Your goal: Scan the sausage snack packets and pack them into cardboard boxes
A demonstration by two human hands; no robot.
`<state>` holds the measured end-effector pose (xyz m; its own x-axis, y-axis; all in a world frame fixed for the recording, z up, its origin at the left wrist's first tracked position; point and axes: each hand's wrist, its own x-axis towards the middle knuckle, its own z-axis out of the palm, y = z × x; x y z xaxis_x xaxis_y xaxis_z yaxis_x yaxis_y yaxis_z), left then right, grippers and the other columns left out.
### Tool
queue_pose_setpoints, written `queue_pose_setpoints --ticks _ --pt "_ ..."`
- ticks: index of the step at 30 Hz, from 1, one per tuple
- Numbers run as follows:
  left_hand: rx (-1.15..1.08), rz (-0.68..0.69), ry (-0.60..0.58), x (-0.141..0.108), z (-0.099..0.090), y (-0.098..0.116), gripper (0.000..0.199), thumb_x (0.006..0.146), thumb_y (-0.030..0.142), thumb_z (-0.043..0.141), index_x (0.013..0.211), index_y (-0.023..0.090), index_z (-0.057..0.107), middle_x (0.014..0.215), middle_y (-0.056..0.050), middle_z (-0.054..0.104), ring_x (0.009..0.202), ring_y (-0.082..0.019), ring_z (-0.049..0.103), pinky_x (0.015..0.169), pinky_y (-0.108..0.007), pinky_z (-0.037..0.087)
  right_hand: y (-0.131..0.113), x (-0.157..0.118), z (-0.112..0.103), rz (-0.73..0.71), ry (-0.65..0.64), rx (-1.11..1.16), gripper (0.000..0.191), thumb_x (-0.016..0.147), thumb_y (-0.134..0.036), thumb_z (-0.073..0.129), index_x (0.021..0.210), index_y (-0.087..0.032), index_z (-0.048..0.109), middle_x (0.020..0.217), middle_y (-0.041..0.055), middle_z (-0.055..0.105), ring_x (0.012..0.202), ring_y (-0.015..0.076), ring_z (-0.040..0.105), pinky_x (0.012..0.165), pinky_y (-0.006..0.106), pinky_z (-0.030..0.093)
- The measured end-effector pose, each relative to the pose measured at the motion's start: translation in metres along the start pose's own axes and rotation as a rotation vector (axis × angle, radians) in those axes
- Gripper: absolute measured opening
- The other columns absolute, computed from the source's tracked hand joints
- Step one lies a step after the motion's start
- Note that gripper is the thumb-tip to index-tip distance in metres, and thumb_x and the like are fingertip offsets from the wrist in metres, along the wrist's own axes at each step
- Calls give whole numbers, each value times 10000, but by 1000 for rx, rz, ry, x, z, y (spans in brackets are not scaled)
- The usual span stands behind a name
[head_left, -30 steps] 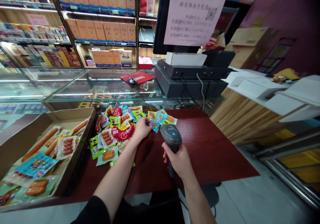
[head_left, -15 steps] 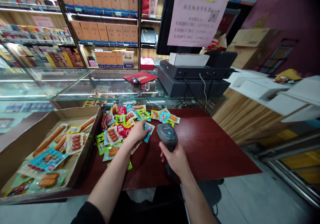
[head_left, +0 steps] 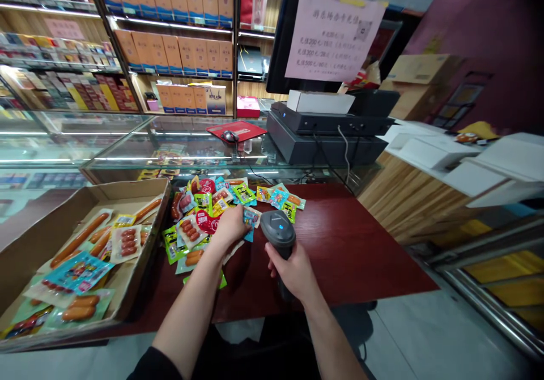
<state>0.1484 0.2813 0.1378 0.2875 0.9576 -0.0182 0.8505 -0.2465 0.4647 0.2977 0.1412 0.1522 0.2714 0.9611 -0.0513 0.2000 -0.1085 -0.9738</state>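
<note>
In my right hand [head_left: 293, 269] is a dark grey barcode scanner [head_left: 278, 230], held upright by its handle with a small blue light glowing on top. My left hand [head_left: 232, 225] is closed on a blue snack packet [head_left: 250, 221] at the right side of a loose pile; its fingertips are partly hidden. The scanner's head is just right of that packet, a small gap apart. Among the piled packets are a clear pack of small sausages [head_left: 190, 230], a red packet [head_left: 207, 221] and a green packet [head_left: 204, 204].
An open cardboard box [head_left: 147, 244] holding several sausage packs stands at the left of the dark red table [head_left: 340, 244]. Behind is a glass counter [head_left: 178, 136] with a mouse [head_left: 230, 136] on a red mat. A monitor [head_left: 283, 46] carries a pink paper sign. Cartons [head_left: 420, 74] stand at right.
My right hand and the scanner have shifted slightly left, closer to the packet. My left hand still grips the blue packet, moved slightly left and turned a little.
</note>
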Motion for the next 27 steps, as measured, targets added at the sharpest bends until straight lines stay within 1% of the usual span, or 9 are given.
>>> queue_pose_setpoints --ticks 2,4,6,8,12,15,21,25,27 --pt "-157 -25 31 4 -2 -4 228 682 251 788 857 157 676 841 -83 722 829 -251 676 725 -302 468 -2 -1 3 -6 -8 9 341 758 -494 717 833 -185 593 494 -4 620 368 164 589 370 231 454" --pt "-358 -44 73 8 -4 -8 201 665 278 801 762 162 669 722 -34 685 731 -213 652 672 -285 455 -4 -2 7 -15 -20 12 335 771 -489 710 839 -184 591 496 -5 620 368 163 588 371 232 456" --pt "-595 -64 118 11 -6 -12 276 606 328 841 748 159 676 664 -7 662 674 -191 635 651 -279 457 -7 -3 11 -24 -32 10 326 784 -482 704 844 -185 586 502 -5 625 369 162 590 377 231 463" --pt "-836 -77 141 13 -7 -15 375 517 366 888 756 156 688 658 -4 673 669 -185 641 670 -286 480 -10 -3 15 -39 -38 10 320 790 -477 706 848 -189 579 512 -6 633 373 162 594 379 230 466" --pt "-1160 -88 117 15 -8 -16 519 378 394 940 770 151 702 715 -32 727 723 -197 674 756 -325 522 -14 -1 23 -55 -46 34 332 784 -483 724 868 -195 580 510 -11 634 367 163 589 368 228 456" --pt "-1260 -116 109 16 -8 -16 568 343 390 952 792 143 706 718 -31 737 707 -188 676 774 -340 529 -16 2 27 -67 -62 58 334 788 -492 724 874 -199 588 514 -12 635 368 164 589 373 232 459" --pt "-1297 -139 111 17 -6 -17 555 345 317 952 817 124 730 709 -29 747 664 -161 669 756 -310 524 -15 5 29 -92 -59 45 312 812 -494 707 853 -210 586 523 -10 636 375 174 599 377 247 473" --pt "-1293 -102 89 16 -7 -17 518 407 319 936 849 122 752 757 -54 765 714 -194 700 779 -333 544 -15 5 28 -94 -57 47 305 812 -480 708 862 -204 588 530 -1 642 378 172 599 378 246 479" --pt "-1284 -48 61 14 -8 -16 481 467 324 916 876 122 764 792 -68 774 754 -216 714 797 -349 552 -16 5 28 -93 -57 53 305 809 -478 711 857 -204 585 529 -1 642 378 172 597 378 245 480"
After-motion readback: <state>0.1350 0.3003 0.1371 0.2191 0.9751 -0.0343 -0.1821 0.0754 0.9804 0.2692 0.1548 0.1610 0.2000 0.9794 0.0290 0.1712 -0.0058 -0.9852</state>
